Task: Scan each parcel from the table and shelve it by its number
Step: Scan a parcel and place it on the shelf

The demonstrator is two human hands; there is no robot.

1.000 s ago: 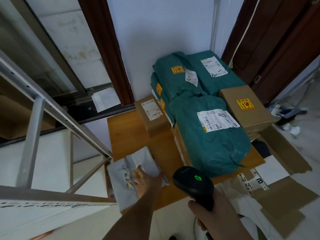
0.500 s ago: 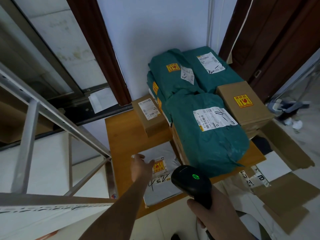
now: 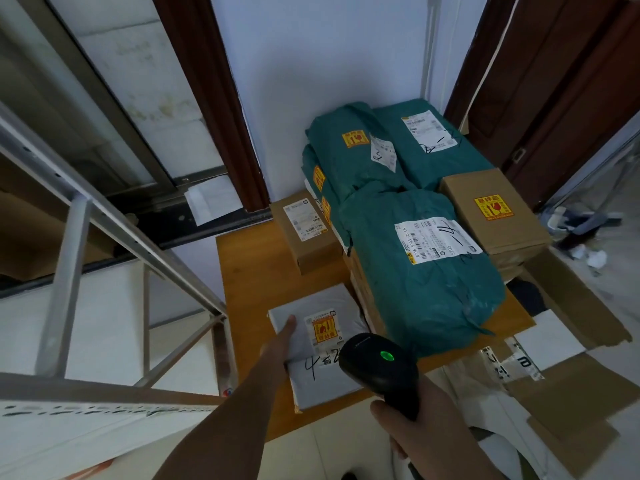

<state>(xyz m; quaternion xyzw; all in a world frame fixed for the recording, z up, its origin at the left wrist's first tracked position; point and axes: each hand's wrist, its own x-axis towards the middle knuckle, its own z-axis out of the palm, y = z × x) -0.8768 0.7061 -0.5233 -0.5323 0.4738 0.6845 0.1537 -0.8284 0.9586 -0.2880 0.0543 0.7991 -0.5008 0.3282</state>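
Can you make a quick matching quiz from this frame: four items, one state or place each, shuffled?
Items:
1. grey parcel
2. scanner
3. small brown box
4. big green bag

States:
A. held in the right hand, green light on
B. lying on top of stacked boxes
C. under the left hand at the table's near edge
D. alone on the table, left of the green pile

Pairs: 1-C, 2-A, 3-D, 4-B
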